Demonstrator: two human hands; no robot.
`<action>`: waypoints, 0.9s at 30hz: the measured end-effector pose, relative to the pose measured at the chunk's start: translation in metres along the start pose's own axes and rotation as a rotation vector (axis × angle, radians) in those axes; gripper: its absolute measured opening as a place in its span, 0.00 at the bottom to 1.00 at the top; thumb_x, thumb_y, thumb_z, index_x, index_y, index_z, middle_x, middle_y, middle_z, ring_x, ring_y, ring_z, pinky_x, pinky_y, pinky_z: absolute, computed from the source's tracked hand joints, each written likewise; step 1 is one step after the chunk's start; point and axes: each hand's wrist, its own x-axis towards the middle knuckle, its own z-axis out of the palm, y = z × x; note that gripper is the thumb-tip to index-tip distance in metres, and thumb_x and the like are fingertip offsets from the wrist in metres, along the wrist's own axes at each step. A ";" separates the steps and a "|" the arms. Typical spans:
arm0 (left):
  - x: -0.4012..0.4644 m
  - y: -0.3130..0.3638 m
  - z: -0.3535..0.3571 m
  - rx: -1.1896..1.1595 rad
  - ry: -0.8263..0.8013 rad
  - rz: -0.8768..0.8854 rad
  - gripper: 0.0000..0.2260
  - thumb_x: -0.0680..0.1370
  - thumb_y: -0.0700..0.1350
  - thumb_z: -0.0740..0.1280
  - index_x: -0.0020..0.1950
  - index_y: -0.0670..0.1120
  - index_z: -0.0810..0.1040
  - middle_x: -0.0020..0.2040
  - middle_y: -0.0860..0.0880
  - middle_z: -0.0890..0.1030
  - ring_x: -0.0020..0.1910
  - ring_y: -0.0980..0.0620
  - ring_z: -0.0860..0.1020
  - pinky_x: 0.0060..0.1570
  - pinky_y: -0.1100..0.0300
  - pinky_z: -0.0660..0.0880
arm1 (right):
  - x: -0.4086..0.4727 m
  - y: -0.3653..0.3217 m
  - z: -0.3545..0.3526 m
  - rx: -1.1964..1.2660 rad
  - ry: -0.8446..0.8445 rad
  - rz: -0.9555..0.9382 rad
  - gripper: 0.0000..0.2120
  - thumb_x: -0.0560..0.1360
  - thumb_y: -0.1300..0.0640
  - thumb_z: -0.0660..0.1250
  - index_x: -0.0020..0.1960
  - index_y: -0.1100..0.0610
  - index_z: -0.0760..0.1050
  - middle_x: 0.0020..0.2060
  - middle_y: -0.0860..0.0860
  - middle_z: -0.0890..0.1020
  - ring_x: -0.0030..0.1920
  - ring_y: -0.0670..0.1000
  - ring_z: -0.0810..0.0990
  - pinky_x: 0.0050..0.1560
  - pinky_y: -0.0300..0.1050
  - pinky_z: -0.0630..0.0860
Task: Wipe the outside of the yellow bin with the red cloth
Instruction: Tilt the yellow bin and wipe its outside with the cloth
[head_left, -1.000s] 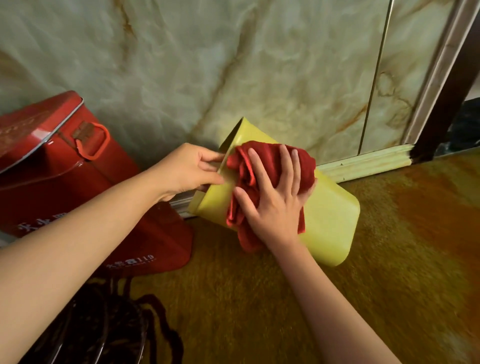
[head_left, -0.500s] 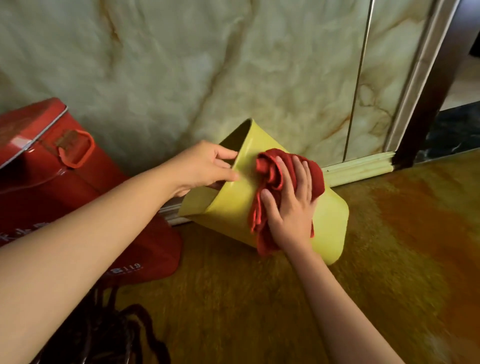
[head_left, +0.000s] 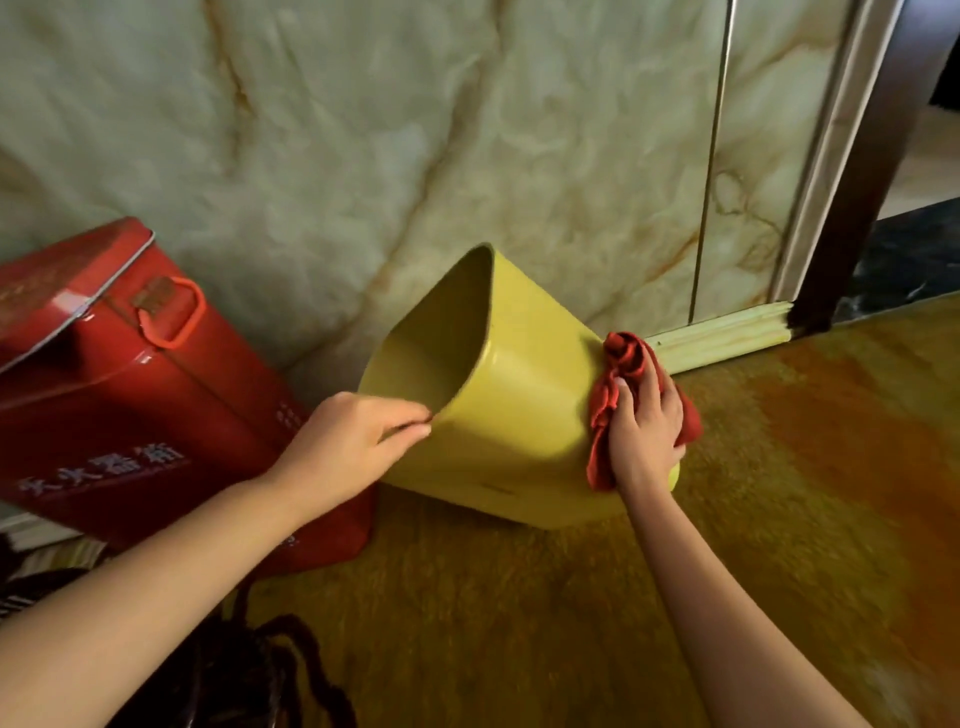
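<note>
The yellow bin (head_left: 524, 410) is tipped over on the floor, its open mouth facing up and to the left, its base to the right. My left hand (head_left: 348, 447) pinches the near rim of the mouth. Pressed against the bin's outside near the base is the crumpled red cloth (head_left: 621, 374), held there by my right hand (head_left: 644, 431). The cloth covers part of the bin's right end.
A red metal box (head_left: 119, 395) with a loop handle and white lettering stands close on the left, against the marble wall (head_left: 415, 130). A pale skirting board (head_left: 722, 338) and a dark door frame (head_left: 862, 218) are at right. Dark cords (head_left: 270, 670) lie at bottom left on the orange-yellow carpet (head_left: 779, 519).
My right hand has slid the cloth from near the bin's mouth along its side to the base end. The bin has turned, and its mouth now faces me more. My left hand has shifted lower on the rim.
</note>
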 end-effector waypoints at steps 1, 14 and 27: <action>0.006 0.006 -0.001 -0.042 0.064 0.020 0.09 0.70 0.46 0.69 0.49 0.48 0.80 0.43 0.48 0.86 0.46 0.61 0.78 0.43 0.64 0.75 | -0.008 0.001 0.001 0.037 -0.020 0.018 0.21 0.78 0.45 0.53 0.71 0.40 0.58 0.74 0.50 0.61 0.73 0.52 0.56 0.67 0.70 0.49; 0.068 0.058 0.011 -0.076 -0.085 0.104 0.07 0.70 0.44 0.68 0.43 0.41 0.81 0.42 0.44 0.85 0.37 0.63 0.76 0.44 0.66 0.75 | -0.061 -0.024 0.017 0.074 0.166 -0.345 0.32 0.74 0.39 0.53 0.73 0.46 0.45 0.75 0.53 0.52 0.75 0.53 0.48 0.71 0.64 0.52; 0.067 0.011 0.005 -0.073 -0.325 0.000 0.13 0.73 0.38 0.64 0.29 0.42 0.69 0.22 0.52 0.62 0.25 0.61 0.60 0.30 0.65 0.59 | -0.061 -0.033 0.087 0.057 0.102 -0.381 0.32 0.75 0.39 0.52 0.73 0.43 0.39 0.75 0.51 0.47 0.75 0.48 0.40 0.68 0.62 0.45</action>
